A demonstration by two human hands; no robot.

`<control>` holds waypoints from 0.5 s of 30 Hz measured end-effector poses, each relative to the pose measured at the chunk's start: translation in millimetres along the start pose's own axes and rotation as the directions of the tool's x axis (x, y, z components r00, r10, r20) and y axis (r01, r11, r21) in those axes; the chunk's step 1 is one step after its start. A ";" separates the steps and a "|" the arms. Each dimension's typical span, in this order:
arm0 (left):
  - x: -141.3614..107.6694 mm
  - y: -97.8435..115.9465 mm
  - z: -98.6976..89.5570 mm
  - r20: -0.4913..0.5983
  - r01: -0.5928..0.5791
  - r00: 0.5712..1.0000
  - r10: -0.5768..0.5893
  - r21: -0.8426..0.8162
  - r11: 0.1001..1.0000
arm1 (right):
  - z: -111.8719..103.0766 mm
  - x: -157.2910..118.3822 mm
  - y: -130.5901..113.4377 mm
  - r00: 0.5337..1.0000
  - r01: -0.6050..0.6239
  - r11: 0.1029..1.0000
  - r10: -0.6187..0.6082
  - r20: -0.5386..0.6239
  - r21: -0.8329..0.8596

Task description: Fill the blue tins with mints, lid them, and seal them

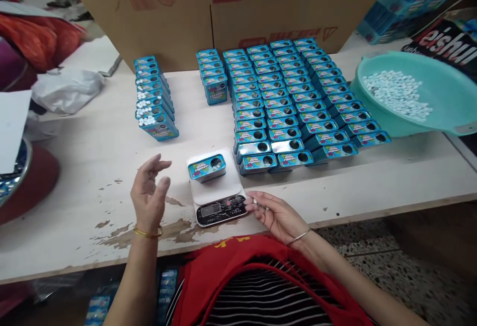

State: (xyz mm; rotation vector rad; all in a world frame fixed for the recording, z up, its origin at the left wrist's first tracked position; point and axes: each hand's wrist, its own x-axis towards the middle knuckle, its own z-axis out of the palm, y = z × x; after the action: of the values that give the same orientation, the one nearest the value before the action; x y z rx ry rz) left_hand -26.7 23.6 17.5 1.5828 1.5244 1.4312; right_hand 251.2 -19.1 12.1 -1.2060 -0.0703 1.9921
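Observation:
A blue tin [206, 168] with a round opening at its right end stands on the white scale [212, 190], whose display appears to read 0.0. Small white pieces show inside the opening. My left hand [151, 194] is raised over the table to the left of the scale, fingers apart and holding nothing. By the scale's right front corner, my right hand [274, 213] has its fingers pinched on small white candies [255, 201]. Rows of blue tins [285, 120] with dark round openings stand behind and right of the scale.
Tins topped with white pieces [158, 128] form a column at the left. A turquoise basin [450, 102] of white pieces sits right. A large cardboard box [179, 23] stands behind; a red bowl [40, 177] and white plastic bag [69, 90] are left.

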 end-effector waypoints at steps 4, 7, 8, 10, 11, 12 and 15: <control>-5.3 -0.4 -9.7 -0.047 0.026 0.999 -0.025 0.021 0.999 | -7.8 -1.5 -2.4 1.000 0.018 1.000 -0.018 -0.006 -0.017; -8.3 -1.3 -8.1 -0.036 0.036 0.999 -0.036 -0.004 0.999 | -10.5 -1.2 -2.5 0.999 0.031 0.998 -0.032 -0.011 -0.046; -8.9 -1.4 -6.9 -0.029 0.038 0.999 -0.038 -0.009 0.999 | -11.0 -1.2 -2.1 0.999 0.036 0.998 -0.036 -0.007 -0.052; -9.3 -1.5 -4.7 -0.013 0.041 0.999 -0.041 -0.012 0.999 | -11.8 -1.5 -0.7 0.999 0.042 0.998 -0.041 0.003 -0.049; -9.2 -1.4 -3.9 -0.003 0.043 0.999 -0.043 -0.012 0.999 | -12.0 -1.8 0.0 0.999 0.041 0.998 -0.041 0.012 -0.048; -9.0 -1.3 -3.2 0.008 0.044 0.999 -0.044 -0.013 0.999 | -11.8 -2.3 0.4 0.999 0.043 0.998 -0.042 0.020 -0.052; -8.0 -1.1 -1.6 0.046 0.051 0.998 -0.050 -0.010 0.999 | -6.5 -4.5 -1.1 0.998 0.055 0.992 -0.051 0.041 -0.118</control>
State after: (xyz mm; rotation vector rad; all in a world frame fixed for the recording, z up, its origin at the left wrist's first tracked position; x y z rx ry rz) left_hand -27.1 16.1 14.4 1.5484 1.5169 1.3652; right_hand 257.9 -23.3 12.3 -1.2277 -0.2407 1.9883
